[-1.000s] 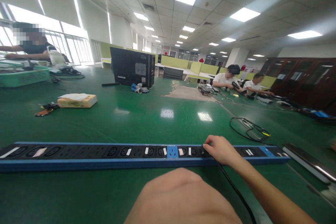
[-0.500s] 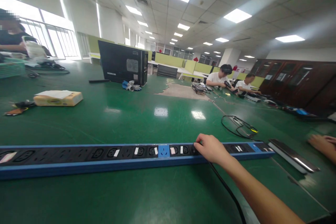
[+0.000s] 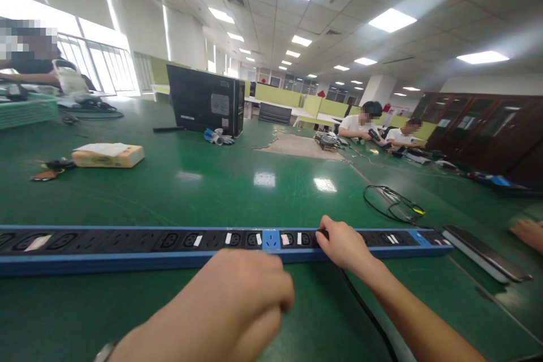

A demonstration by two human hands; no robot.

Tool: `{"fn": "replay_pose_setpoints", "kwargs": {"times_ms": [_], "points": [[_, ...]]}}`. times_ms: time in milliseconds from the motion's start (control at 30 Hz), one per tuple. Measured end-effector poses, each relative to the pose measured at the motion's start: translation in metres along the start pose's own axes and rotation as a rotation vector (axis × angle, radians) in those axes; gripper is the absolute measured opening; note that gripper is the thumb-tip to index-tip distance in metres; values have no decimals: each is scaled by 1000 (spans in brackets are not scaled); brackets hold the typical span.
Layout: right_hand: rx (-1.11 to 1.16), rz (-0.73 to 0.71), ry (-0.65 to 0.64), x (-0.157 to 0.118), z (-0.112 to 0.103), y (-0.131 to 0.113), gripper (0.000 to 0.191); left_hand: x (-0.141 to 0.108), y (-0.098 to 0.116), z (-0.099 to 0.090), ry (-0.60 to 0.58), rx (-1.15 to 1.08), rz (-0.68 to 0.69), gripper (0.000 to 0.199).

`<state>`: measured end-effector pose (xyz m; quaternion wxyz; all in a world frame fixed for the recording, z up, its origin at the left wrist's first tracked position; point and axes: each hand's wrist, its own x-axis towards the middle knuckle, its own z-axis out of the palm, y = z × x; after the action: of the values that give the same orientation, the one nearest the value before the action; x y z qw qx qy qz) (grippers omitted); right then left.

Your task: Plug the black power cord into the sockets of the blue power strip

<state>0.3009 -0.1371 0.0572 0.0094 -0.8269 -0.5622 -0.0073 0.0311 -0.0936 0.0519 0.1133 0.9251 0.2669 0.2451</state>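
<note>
A long blue power strip (image 3: 248, 260) with black socket faces lies across the green table. My right hand (image 3: 344, 244) is over its right half, fingers pinched on a black plug (image 3: 323, 233) at one of the sockets. From under that hand a black cord (image 3: 365, 308) runs down towards me. How deep the plug sits is hidden by the fingers. My left hand (image 3: 237, 294), blurred, is in front of the strip with its fingers curled in. Its palm faces away, so anything inside it is hidden.
Beyond the strip are a tissue pack (image 3: 108, 155), a black computer case (image 3: 206, 99), gloves (image 3: 219, 136) and a coiled black cable (image 3: 392, 203). A dark flat bar-shaped object (image 3: 486, 251) lies off its right end. Another person's hand (image 3: 528, 233) is at the right edge; other people sit farther back.
My left hand has come into view from below, in front of the strip. My right hand stays on the plug. The whole view has shifted slightly, and the other person's hand shows less.
</note>
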Motion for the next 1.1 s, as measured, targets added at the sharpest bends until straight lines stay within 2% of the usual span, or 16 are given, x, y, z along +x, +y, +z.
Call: {"fn": "replay_pose_setpoints", "kwargs": {"times_ms": [67, 133, 233, 333, 500, 600, 733, 933, 1100], "points": [[5, 6, 6, -1, 2, 1, 22, 27, -13, -2, -91, -82, 22, 23], [13, 11, 16, -2, 3, 1, 22, 44, -33, 1, -28, -32, -48, 26], [23, 10, 30, -1, 3, 1, 21, 46, -66, 12, -36, 73, -110, 37], [35, 19, 72, -3, -6, 4, 22, 36, -83, 21, -61, 90, -107, 43], [208, -14, 247, -11, -38, 12, 28, 32, -82, 24, -75, 100, -89, 53], [335, -91, 218, -12, -46, 8, 29, 32, -81, 24, -73, 104, -92, 60], [373, -171, 124, -9, -35, -15, 26, 30, -81, 25, -65, 115, -87, 59], [329, -199, 31, 1, -20, -54, 23, 29, -81, 26, -65, 124, -91, 63], [348, -188, -15, 14, -13, -77, 23, 30, -80, 26, -81, 121, -98, 62]]}}
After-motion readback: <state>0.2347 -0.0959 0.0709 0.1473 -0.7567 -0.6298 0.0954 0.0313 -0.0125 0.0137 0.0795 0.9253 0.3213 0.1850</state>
